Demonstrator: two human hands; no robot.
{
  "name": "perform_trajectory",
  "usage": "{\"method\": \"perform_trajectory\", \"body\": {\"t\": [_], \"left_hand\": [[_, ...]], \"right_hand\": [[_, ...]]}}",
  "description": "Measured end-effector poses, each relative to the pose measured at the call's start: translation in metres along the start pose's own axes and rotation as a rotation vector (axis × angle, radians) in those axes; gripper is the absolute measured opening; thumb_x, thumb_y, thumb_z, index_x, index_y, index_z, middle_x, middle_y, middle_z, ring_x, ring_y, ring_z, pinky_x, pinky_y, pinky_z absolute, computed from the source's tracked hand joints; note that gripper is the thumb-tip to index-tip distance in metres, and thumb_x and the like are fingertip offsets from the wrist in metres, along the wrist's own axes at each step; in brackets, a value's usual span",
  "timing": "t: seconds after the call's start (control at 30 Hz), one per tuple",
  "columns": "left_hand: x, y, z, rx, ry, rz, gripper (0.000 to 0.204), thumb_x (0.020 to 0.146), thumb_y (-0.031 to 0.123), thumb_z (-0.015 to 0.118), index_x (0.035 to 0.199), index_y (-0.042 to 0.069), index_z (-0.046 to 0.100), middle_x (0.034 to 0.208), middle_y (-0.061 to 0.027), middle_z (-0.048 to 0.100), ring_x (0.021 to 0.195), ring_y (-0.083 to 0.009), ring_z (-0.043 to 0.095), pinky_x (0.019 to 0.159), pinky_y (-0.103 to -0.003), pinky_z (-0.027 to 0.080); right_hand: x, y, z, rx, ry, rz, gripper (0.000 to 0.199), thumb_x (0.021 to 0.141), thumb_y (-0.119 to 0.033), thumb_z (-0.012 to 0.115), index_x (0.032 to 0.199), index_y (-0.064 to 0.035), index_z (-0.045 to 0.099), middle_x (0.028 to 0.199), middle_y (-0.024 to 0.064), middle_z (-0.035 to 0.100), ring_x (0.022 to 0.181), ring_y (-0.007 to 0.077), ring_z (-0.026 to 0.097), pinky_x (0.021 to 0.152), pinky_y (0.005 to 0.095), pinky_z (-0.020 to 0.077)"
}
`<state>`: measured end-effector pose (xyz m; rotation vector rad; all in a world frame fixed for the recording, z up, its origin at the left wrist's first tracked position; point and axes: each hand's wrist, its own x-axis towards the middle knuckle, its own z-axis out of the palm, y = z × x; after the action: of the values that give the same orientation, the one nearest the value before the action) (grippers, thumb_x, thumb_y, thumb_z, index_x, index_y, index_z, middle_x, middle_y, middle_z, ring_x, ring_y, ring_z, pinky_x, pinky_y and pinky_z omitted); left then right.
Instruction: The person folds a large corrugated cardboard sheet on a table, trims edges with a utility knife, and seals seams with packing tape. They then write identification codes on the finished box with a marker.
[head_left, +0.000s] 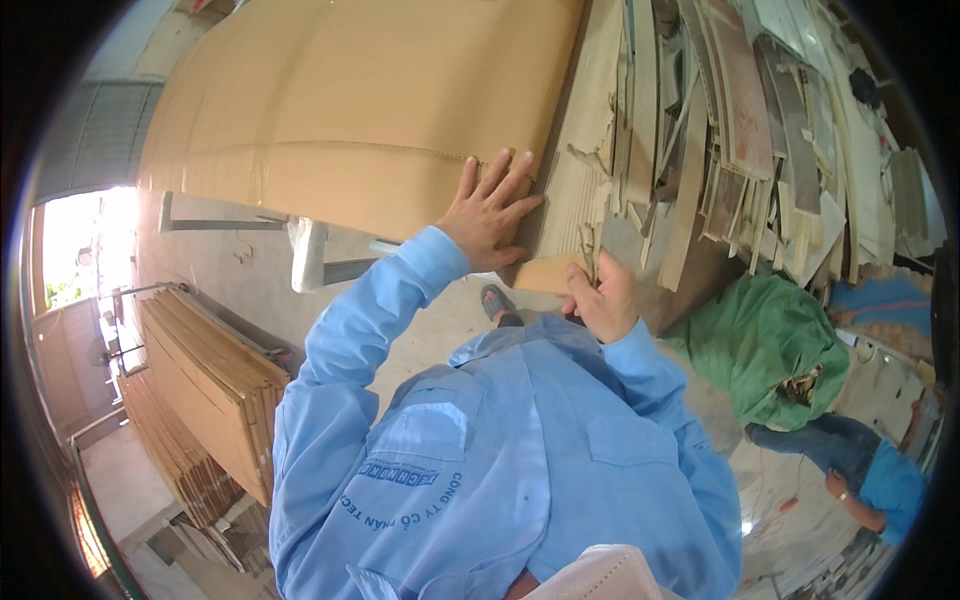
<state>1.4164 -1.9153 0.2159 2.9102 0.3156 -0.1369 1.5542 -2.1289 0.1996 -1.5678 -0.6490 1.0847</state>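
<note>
A large brown cardboard sheet or box (330, 110) spans the upper left. My left hand (490, 212) lies spread near its right lower corner, fingers pointing away from me and palm pressed on the cardboard. Beside it, a narrower ribbed cardboard strip (570, 180) with a torn edge runs away from me. At the strip's near end is a small tan flap (550, 274). My right hand (604, 297) is closed at that flap's right end, thumb against the fingers. Thin greyish-brown bits stick up by the fingertips; what they belong to is unclear.
Long board offcuts (735, 110) are piled at the upper right. A green sack (765, 345) stands below them, near a person in blue (890, 490). Stacked flat cardboard (205, 385) leans at the left. A metal frame leg (307, 255) shows under the large cardboard.
</note>
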Motion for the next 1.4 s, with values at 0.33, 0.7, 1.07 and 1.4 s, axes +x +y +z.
{"method": "perform_trajectory", "body": {"t": [0.33,0.7,1.07,1.4], "left_hand": [[-0.063,0.047,0.025,-0.044,0.153,-0.102,0.052,0.064,0.028,0.089,0.111,0.016,0.071,0.167,-0.0100,0.030,0.156,-0.0361,0.022,0.126,-0.059,0.020],[-0.043,0.030,0.021,-0.124,0.235,-0.043,0.026,0.064,0.012,0.083,0.086,0.012,0.068,0.149,-0.0055,0.050,0.141,-0.0317,0.041,0.118,-0.055,0.033],[-0.036,0.046,0.031,-0.085,0.316,-0.141,0.022,0.065,0.011,0.079,0.085,0.008,0.071,0.138,-0.0037,0.056,0.133,-0.0294,0.046,0.104,-0.048,0.039],[-0.041,0.052,0.069,-0.212,0.654,-0.288,0.036,0.066,0.006,0.078,0.098,0.009,0.062,0.131,-0.0127,0.056,0.127,-0.0371,0.049,0.102,-0.050,0.042]], "right_hand": [[0.001,0.034,-0.030,0.142,-0.039,0.149,0.024,0.105,-0.015,0.058,0.122,0.0015,0.055,0.099,0.0124,0.072,0.065,0.0163,0.071,0.052,0.0245,0.0534],[0.000,0.025,-0.034,0.156,-0.059,0.207,0.025,0.105,-0.018,0.061,0.118,0.0026,0.058,0.090,0.0112,0.070,0.063,0.0167,0.070,0.052,0.0243,0.0525],[0.000,0.026,-0.031,0.135,-0.073,0.156,0.030,0.101,-0.018,0.065,0.121,0.0026,0.058,0.087,0.0083,0.069,0.066,0.0153,0.071,0.053,0.0243,0.0535],[0.006,0.004,0.017,-0.319,0.098,-0.306,0.063,0.089,-0.013,0.065,0.146,0.0027,0.042,0.096,0.0251,0.072,0.079,0.0411,0.072,0.071,0.0448,0.0564]]}}
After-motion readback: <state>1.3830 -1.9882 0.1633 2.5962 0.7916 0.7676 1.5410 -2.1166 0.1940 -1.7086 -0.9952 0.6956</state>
